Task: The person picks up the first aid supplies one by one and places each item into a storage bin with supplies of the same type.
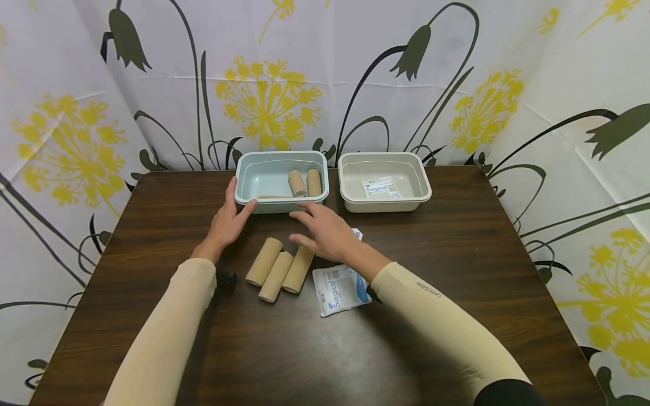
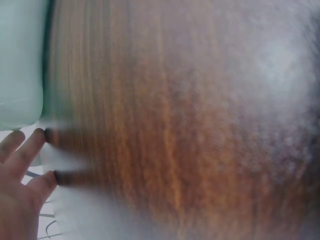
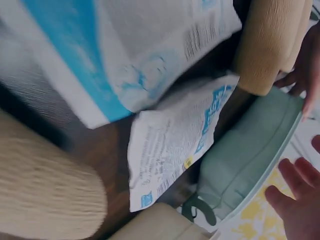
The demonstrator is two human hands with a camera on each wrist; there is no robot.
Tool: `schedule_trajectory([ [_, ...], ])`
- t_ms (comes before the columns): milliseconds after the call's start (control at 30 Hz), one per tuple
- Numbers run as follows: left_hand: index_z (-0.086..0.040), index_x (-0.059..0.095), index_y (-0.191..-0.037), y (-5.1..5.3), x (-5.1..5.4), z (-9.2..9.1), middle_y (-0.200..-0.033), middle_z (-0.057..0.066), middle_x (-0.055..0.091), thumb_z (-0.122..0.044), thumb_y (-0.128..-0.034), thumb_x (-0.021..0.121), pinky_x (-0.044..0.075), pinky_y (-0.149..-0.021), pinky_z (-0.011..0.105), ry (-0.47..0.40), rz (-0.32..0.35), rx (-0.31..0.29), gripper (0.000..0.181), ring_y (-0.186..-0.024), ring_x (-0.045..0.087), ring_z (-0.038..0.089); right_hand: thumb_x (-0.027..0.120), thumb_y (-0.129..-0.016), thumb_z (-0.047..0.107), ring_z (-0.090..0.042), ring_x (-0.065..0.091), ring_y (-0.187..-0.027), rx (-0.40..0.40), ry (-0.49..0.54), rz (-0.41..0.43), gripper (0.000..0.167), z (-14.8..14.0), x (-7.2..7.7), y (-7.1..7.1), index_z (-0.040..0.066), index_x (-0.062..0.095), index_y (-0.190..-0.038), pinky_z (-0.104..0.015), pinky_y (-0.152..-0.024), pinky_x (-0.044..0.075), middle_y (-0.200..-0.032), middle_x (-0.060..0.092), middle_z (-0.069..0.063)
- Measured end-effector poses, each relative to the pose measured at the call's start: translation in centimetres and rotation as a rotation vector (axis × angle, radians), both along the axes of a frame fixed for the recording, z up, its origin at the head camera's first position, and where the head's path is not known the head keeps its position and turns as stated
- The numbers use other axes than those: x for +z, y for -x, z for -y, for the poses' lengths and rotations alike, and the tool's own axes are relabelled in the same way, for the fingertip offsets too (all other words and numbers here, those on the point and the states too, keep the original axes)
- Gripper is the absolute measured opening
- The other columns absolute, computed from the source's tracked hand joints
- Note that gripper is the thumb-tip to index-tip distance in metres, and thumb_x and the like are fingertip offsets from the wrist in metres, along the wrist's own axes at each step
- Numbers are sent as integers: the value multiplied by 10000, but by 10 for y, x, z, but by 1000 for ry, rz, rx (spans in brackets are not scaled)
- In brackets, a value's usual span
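Note:
My left hand (image 1: 227, 223) is at the left end of a light blue plastic tub (image 1: 281, 208), its thumb near the front corner and its fingers along the side. Over the tub's front right edge, my right hand (image 1: 330, 235) reaches with fingers spread and nothing gripped. Inside the tub lean two cardboard tubes (image 1: 297, 184), and another piece lies partly hidden behind the front rim. Three more tubes (image 1: 276, 276) lie side by side on the table, one partly below the right hand. Beside them is a white-and-blue packet (image 1: 337, 290) marked "Surgical"; a second packet (image 1: 358, 233) shows behind the right hand.
A beige tub (image 1: 386, 204) stands right of the blue one, holding a flat "Surgical" packet (image 1: 381, 188). Both are at the back edge of the dark wooden table (image 1: 457, 242). A white curtain (image 1: 315, 34) with yellow flowers hangs behind.

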State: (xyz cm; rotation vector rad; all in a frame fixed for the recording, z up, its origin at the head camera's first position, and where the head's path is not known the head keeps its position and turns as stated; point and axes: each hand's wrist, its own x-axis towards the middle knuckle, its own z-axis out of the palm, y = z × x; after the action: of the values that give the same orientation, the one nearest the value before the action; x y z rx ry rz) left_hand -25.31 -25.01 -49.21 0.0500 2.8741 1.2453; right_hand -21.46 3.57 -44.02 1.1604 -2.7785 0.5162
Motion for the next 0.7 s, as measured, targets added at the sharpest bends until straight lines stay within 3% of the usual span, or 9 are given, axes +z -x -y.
schedule_trajectory([
  [233, -382, -116, -1555, 0, -1, 1, -1590, 231, 174, -625, -970, 425, 208, -1041, 680, -2, 0, 1, 833, -1377, 269, 514, 566, -928, 592, -276, 450, -1299, 80, -138, 79, 683, -13, -10, -29, 167, 473, -1455, -403, -1070, 348, -1477, 412, -110],
  [500, -394, -110, -1554, 0, -2, 3, -1580, 244, 194, -630, -965, 431, 218, -1034, 680, 1, -1, 6, 833, -1365, 282, 526, 579, -830, 729, -300, 348, -1381, 51, -248, 54, 889, -11, -29, -59, 157, 400, -1487, -486, -1124, 246, -1517, 354, -155],
  [700, -401, -117, -1551, 1, -1, 1, -1581, 242, 192, -638, -963, 422, 217, -1035, 680, 8, 7, 7, 832, -1365, 280, 526, 608, -799, 741, -314, 353, -1379, 17, -236, 45, 953, -9, -40, -67, 150, 363, -1505, -517, -1116, 250, -1525, 329, -194],
])
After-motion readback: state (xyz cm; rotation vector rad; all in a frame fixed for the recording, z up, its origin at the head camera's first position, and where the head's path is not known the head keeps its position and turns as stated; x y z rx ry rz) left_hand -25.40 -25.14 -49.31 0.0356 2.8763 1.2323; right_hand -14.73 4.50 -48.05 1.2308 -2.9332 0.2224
